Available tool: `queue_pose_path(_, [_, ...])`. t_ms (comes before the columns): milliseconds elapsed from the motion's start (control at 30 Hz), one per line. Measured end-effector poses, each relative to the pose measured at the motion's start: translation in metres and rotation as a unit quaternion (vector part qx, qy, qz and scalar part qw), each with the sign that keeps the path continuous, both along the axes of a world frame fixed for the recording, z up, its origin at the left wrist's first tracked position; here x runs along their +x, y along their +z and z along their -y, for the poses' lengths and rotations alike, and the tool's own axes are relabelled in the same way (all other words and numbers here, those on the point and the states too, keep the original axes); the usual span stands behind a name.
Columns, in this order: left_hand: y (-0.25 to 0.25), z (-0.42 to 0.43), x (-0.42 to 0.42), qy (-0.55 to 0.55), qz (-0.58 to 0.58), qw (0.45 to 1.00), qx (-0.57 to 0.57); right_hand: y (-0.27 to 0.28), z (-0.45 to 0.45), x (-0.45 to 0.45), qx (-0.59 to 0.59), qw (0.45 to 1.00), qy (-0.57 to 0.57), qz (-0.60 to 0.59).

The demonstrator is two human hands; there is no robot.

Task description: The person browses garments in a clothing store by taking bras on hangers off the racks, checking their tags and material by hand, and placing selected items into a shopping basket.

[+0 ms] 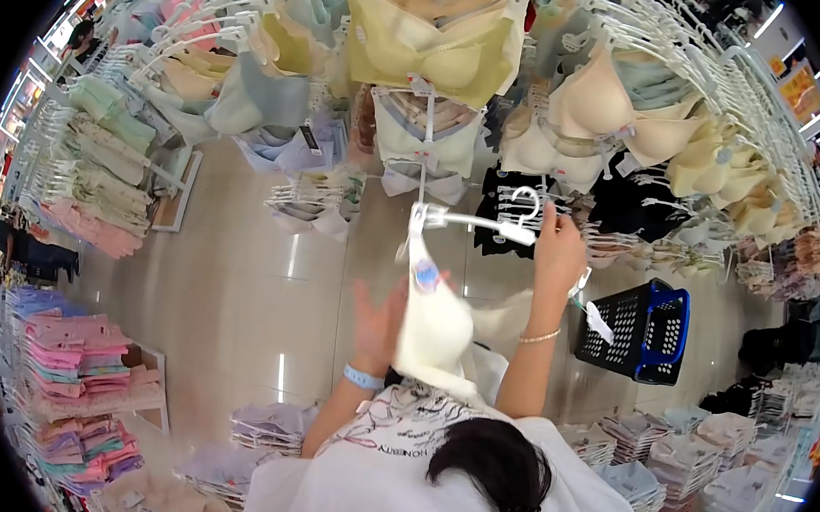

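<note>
A cream bra (435, 329) hangs from a white plastic hanger (479, 223) in front of my chest. My right hand (559, 252) is closed at the hanger's right end, beside its hook. A blue and white sticker (426, 274) is on the bra's upper part. My left hand (379, 320), wearing a pale blue wristband (363, 378), is at the bra's left side. It is blurred, and its fingers are partly hidden behind the cup. A small white tag (579, 282) is near my right wrist.
Racks of bras (434, 53) on hangers rise ahead and along both sides. A black shopping basket (628, 328) with blue handles stands on the tiled floor at right. Folded pink garments (79, 361) fill a left shelf. Another person (30, 248) is at far left.
</note>
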State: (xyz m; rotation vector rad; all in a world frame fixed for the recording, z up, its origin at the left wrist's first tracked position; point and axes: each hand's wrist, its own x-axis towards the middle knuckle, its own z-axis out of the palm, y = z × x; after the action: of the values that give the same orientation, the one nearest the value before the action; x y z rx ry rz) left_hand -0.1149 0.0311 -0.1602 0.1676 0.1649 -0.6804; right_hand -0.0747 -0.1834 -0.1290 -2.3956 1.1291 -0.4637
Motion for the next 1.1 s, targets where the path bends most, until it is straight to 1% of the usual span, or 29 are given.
queue_pose_path(33, [-0.040, 0.000, 0.008, -0.030, 0.106, 0.984, 0.142, 0.001, 0.011, 0.008, -0.002, 1.000, 0.010, -0.027])
queue_pose_path(67, [-0.080, 0.002, 0.017, -0.061, 0.212, 0.935, 0.278, -0.005, 0.024, 0.017, -0.001, 1.000, 0.010, -0.030])
queue_pose_path(100, [-0.066, 0.011, 0.033, -0.115, 0.052, 0.971, 0.204, -0.015, 0.035, 0.026, -0.012, 0.999, 0.011, -0.050])
queue_pose_path(133, [-0.051, 0.029, 0.037, -0.104, 0.095, 0.935, 0.324, -0.023, 0.046, 0.034, -0.024, 0.997, 0.012, -0.068])
queue_pose_path(200, [-0.068, 0.045, 0.056, -0.151, 0.151, 0.904, 0.371, -0.029, 0.056, 0.047, -0.029, 0.995, 0.022, -0.093])
queue_pose_path(233, [-0.078, 0.051, 0.061, -0.145, 0.148, 0.905, 0.371, -0.045, 0.063, 0.053, -0.008, 0.992, 0.073, -0.106])
queue_pose_path(300, [-0.097, 0.057, 0.067, -0.047, 0.183, 0.863, 0.468, -0.075, 0.070, 0.058, 0.050, 0.978, 0.177, -0.094])
queue_pose_path(333, [-0.106, 0.058, 0.071, -0.038, 0.174, 0.865, 0.469, -0.094, 0.072, 0.056, 0.079, 0.965, 0.248, -0.038])
queue_pose_path(367, [-0.115, 0.057, 0.076, -0.030, 0.119, 0.836, 0.535, -0.095, 0.065, 0.056, 0.098, 0.951, 0.284, -0.075])
queue_pose_path(400, [-0.122, 0.055, 0.079, -0.023, 0.060, 0.801, 0.595, -0.102, 0.062, 0.056, 0.322, 0.881, 0.338, -0.068])
queue_pose_path(433, [-0.130, 0.052, 0.083, 0.008, -0.001, 0.829, 0.559, -0.122, 0.058, 0.056, 0.391, 0.802, 0.447, -0.061])
queue_pose_path(467, [-0.138, 0.046, 0.085, 0.015, -0.013, 0.829, 0.559, -0.126, 0.040, 0.052, 0.511, 0.747, 0.421, -0.061])
queue_pose_path(500, [-0.145, 0.038, 0.088, 0.040, -0.029, 0.865, 0.500, -0.130, 0.025, 0.052, 0.542, 0.710, 0.443, -0.078])
queue_pose_path(533, [-0.150, 0.033, 0.093, 0.069, -0.043, 0.895, 0.438, -0.133, 0.006, 0.054, 0.541, 0.704, 0.453, -0.089])
queue_pose_path(567, [-0.137, 0.031, 0.096, 0.087, -0.067, 0.897, 0.428, -0.137, -0.016, 0.055, 0.526, 0.706, 0.467, -0.079])
queue_pose_path(600, [-0.144, 0.024, 0.095, 0.100, -0.081, 0.894, 0.430, -0.142, -0.030, 0.056, 0.515, 0.707, 0.480, -0.071])
queue_pose_path(633, [-0.157, 0.016, 0.092, 0.063, -0.054, 0.869, 0.488, -0.153, -0.037, 0.060, 0.520, 0.697, 0.487, -0.083])
queue_pose_path(667, [-0.174, 0.007, 0.090, 0.023, -0.026, 0.840, 0.542, -0.172, -0.044, 0.066, 0.463, 0.717, 0.507, -0.123])
queue_pose_path(700, [-0.198, -0.002, 0.084, 0.030, -0.036, 0.839, 0.542, -0.194, -0.049, 0.073, 0.400, 0.734, 0.525, -0.160])
queue_pose_path(733, [-0.230, -0.013, 0.071, 0.002, 0.044, 0.714, 0.699, -0.224, -0.050, 0.077, 0.400, 0.729, 0.530, -0.167])
queue_pose_path(767, [-0.259, -0.024, 0.054, -0.031, 0.122, 0.555, 0.822, -0.262, -0.046, 0.078, 0.386, 0.721, 0.550, -0.170])
queue_pose_path(800, [-0.280, -0.035, 0.029, -0.101, 0.148, 0.486, 0.855, -0.293, -0.039, 0.074, 0.372, 0.714, 0.568, -0.171])
queue_pose_path(833, [-0.297, -0.048, 0.006, -0.171, 0.175, 0.414, 0.877, -0.311, -0.031, 0.069, 0.343, 0.723, 0.558, -0.217])
queue_pose_path(900, [-0.320, -0.069, -0.018, -0.213, 0.185, 0.468, 0.837, -0.367, 0.001, 0.049, 0.272, 0.732, 0.547, -0.302])
queue_pose_path(933, [-0.299, -0.066, -0.013, -0.217, 0.154, 0.479, 0.836, -0.396, 0.015, 0.040, 0.231, 0.732, 0.544, -0.338])
queue_pose_path(967, [-0.278, -0.064, -0.009, -0.222, 0.122, 0.489, 0.835, -0.385, 0.015, 0.039, 0.371, 0.757, 0.383, -0.377])
queue_pose_path(1000, [-0.280, -0.064, -0.013, -0.222, 0.125, 0.483, 0.838, -0.375, 0.013, 0.038, 0.495, 0.746, 0.204, -0.397])
queue_pose_path(1033, [-0.284, -0.064, -0.021, -0.220, 0.129, 0.477, 0.841, -0.390, 0.014, 0.035, 0.467, 0.761, 0.207, -0.400])
queue_pose_path(1100, [-0.312, -0.061, -0.041, -0.197, 0.110, 0.506, 0.833, -0.412, 0.027, 0.034, 0.438, 0.776, 0.210, -0.403])
